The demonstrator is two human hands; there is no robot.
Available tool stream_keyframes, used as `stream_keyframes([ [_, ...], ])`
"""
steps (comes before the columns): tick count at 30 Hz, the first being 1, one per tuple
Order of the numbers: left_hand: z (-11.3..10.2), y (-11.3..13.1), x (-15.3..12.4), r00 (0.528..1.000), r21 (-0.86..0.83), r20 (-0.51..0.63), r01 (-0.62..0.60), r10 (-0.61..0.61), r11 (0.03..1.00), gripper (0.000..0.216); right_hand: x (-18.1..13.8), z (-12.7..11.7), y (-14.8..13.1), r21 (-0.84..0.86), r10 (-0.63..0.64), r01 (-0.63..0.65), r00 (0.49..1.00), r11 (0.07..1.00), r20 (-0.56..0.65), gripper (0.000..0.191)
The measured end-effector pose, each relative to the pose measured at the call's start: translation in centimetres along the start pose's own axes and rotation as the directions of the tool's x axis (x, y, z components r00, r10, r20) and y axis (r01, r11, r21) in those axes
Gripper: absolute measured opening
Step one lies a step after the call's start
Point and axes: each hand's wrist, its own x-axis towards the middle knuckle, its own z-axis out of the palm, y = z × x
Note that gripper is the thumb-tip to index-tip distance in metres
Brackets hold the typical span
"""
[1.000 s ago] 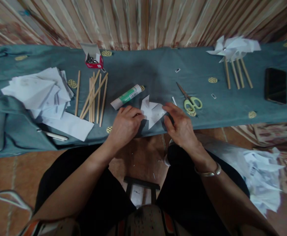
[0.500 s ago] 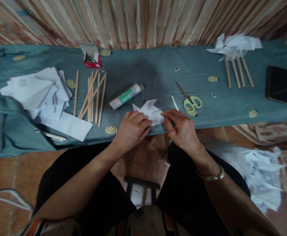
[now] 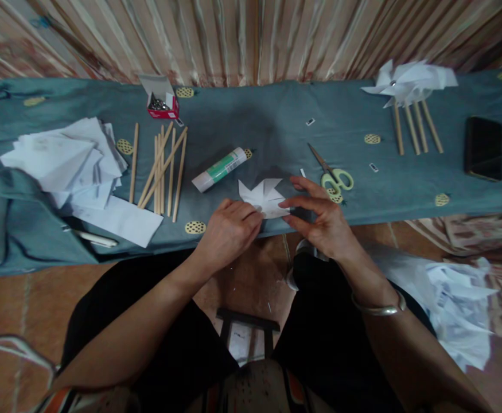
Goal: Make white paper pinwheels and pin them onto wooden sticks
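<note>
A white paper pinwheel [image 3: 263, 194] with folded, pointed blades lies at the table's front edge. My left hand [image 3: 230, 229] grips its lower left side, fingers closed on the paper. At the right side of the pinwheel is my right hand [image 3: 319, 218], its thumb and fingers spread apart; the index fingertip reaches over the paper's edge. Whether it touches cannot be made out. Just beyond lies a glue stick [image 3: 220, 168] with a green label. Green-handled scissors [image 3: 331, 175] rest to the right, with a small paper strip [image 3: 303, 172] beside them.
Several wooden sticks [image 3: 160, 166] and a pile of white paper [image 3: 65, 158] lie at left. Behind them stands an open red box [image 3: 163, 108] of metal pieces. At right are finished pinwheels [image 3: 414, 83] on sticks and a black phone [image 3: 483, 147]. A plastic bag [image 3: 457, 304] sits below.
My right hand has opened its fingers and shifted slightly right, off its earlier pinch on the paper. The pinwheel has turned a little. My left hand keeps its hold.
</note>
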Motion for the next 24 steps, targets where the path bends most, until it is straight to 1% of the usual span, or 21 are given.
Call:
stream_keyframes([
  [5, -0.3, 0.3, -0.1, 1.000, 0.010, 0.023, -0.018, 0.018, 1.000, 0.017, 0.3, 0.0, -0.1, 0.026, 0.000, -0.001, 0.999, 1.000, 0.042, 0.009],
  [9, -0.4, 0.5, -0.3, 0.999, 0.008, 0.037, -0.019, 0.019, 1.000, 0.017, 0.3, 0.5, -0.1, 0.035, -0.013, 0.012, 1.000, 0.999, 0.017, 0.007],
  [19, -0.2, 0.9, -0.5, 0.997, -0.023, 0.081, -0.004, 0.006, 1.000, 0.016, 0.1, 2.3, -0.9, -0.110, -0.020, 0.011, 0.997, 0.994, -0.076, 0.009],
  [24, -0.1, 1.0, -0.6, 0.997, -0.040, 0.078, 0.001, 0.002, 0.999, 0.019, 0.0, 3.0, -1.1, -0.176, -0.062, 0.041, 0.991, 0.984, -0.117, 0.009],
])
